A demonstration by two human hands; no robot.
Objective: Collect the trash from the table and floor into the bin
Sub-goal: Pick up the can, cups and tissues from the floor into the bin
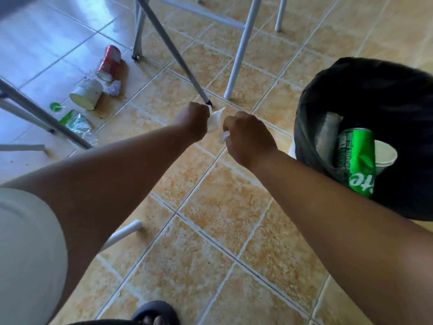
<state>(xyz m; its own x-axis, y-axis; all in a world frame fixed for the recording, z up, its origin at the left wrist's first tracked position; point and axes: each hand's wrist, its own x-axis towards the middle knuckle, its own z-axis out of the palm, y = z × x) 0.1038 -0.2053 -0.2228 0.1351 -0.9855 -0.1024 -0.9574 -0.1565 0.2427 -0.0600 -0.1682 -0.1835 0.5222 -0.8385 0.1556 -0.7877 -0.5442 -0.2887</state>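
My left hand is closed on a crumpled white tissue low over the tiled floor. Beside it, my right hand grips a smaller white paper scrap. A bin lined with a black bag stands to the right, holding a green can and white cups. At the far left lie a red can, a white paper cup, a crumpled paper ball, a green lid and a clear green-printed plastic wrapper.
Grey and white metal furniture legs stand just beyond my hands, and more legs cross the left side above the litter. A white leg lies near my knee. My sandalled foot is at the bottom edge.
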